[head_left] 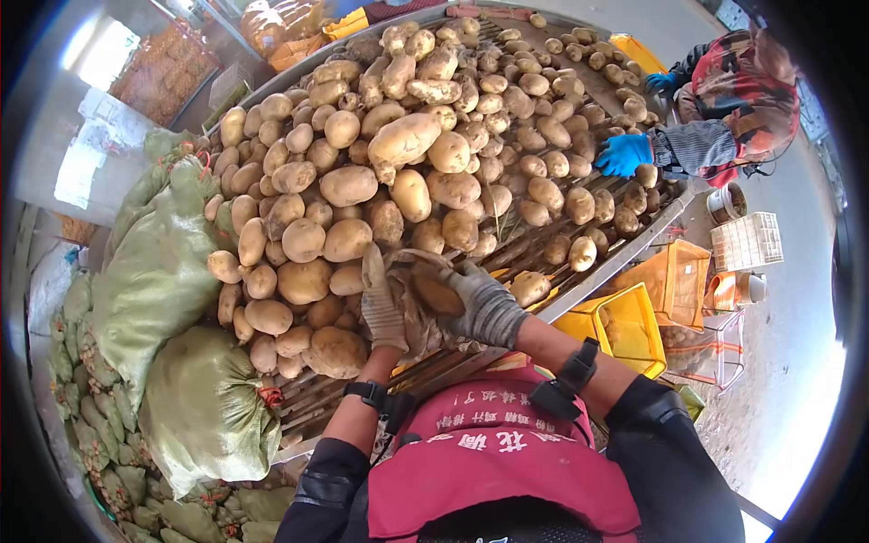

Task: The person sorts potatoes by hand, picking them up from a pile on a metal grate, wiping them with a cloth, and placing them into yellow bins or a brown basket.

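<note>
My left hand [385, 306], in a dirty pale knit glove, is at the near edge of a large potato pile [348, 185]. Its visible fingers are stretched out and point away from me. My right hand [486, 306], in a grey striped glove, closes on a brown potato [438, 295]. A crumpled, muddy brown cloth or bag [415, 267] lies between my hands and touches the left one. Whether the left hand also grips the cloth is partly hidden. Potatoes lie on a slatted sorting table [534, 262] beneath my hands.
Full green sacks [204, 398] lean against the table's left side. A yellow crate [634, 330] and an orange crate [668, 281] stand at the right. Across the table, a co-worker [742, 100] reaches toward potatoes with blue gloves [625, 156]. The table's metal rail [615, 258] runs along the right.
</note>
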`<action>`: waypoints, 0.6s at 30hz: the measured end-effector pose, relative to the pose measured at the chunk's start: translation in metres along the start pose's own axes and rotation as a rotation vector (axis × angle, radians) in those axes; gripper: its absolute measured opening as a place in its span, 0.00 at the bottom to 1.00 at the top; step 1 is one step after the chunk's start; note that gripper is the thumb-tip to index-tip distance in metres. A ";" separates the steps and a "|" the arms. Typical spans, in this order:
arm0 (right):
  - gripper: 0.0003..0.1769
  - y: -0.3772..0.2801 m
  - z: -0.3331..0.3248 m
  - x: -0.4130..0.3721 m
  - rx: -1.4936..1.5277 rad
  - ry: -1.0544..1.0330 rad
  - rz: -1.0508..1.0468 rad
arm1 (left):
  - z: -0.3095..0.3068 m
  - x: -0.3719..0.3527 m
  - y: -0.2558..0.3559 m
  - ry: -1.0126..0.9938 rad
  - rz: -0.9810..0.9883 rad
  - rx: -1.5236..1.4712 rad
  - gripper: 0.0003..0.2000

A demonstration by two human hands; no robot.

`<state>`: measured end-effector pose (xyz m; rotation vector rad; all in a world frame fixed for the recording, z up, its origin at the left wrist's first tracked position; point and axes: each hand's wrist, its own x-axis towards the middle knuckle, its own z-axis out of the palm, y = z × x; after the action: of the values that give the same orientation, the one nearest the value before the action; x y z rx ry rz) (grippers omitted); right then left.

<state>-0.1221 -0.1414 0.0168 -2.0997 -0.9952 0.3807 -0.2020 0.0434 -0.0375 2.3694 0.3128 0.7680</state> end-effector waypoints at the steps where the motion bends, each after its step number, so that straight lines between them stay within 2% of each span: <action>1: 0.41 0.000 -0.009 -0.005 -0.021 -0.061 0.005 | -0.001 0.000 0.001 0.005 0.012 -0.006 0.37; 2: 0.41 0.001 -0.020 -0.008 -0.031 -0.048 0.001 | -0.001 0.000 0.002 -0.005 -0.002 -0.009 0.36; 4: 0.41 -0.004 -0.042 -0.011 -0.113 -0.457 0.072 | -0.003 0.004 0.002 -0.016 -0.029 -0.011 0.35; 5: 0.41 -0.001 -0.047 -0.006 -0.124 -0.451 0.064 | -0.004 0.005 0.002 -0.021 -0.048 -0.010 0.34; 7: 0.41 0.006 -0.056 0.005 -0.158 -0.687 -0.008 | -0.006 0.000 0.005 -0.047 -0.098 -0.005 0.33; 8: 0.42 0.003 -0.067 0.005 -0.222 -0.694 0.010 | -0.002 -0.002 0.012 -0.044 -0.094 -0.006 0.33; 9: 0.42 0.006 -0.075 0.000 -0.226 -0.690 0.008 | 0.006 -0.004 0.020 0.077 -0.043 -0.007 0.33; 10: 0.42 0.012 -0.086 -0.007 0.058 -0.526 0.033 | 0.010 -0.003 0.026 0.197 0.008 -0.007 0.35; 11: 0.42 0.010 -0.098 -0.011 0.339 -0.353 0.056 | 0.012 0.001 0.028 0.199 0.015 -0.009 0.35; 13: 0.46 0.006 -0.118 -0.018 0.430 -0.348 0.103 | 0.007 -0.001 0.027 0.183 0.027 -0.016 0.35; 15: 0.51 0.006 -0.116 -0.029 1.385 -0.285 0.121 | 0.006 0.002 0.026 0.156 0.038 -0.024 0.36; 16: 0.51 0.004 -0.113 -0.034 1.390 -0.270 0.120 | 0.006 0.001 0.026 0.141 0.045 -0.030 0.36; 18: 0.54 -0.002 -0.104 -0.044 1.920 -0.197 0.185 | 0.005 0.002 0.024 0.113 0.065 -0.045 0.37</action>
<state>-0.0950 -0.2271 0.0846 -0.3609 -0.1398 1.0604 -0.1967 0.0228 -0.0243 2.3085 0.2639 0.9324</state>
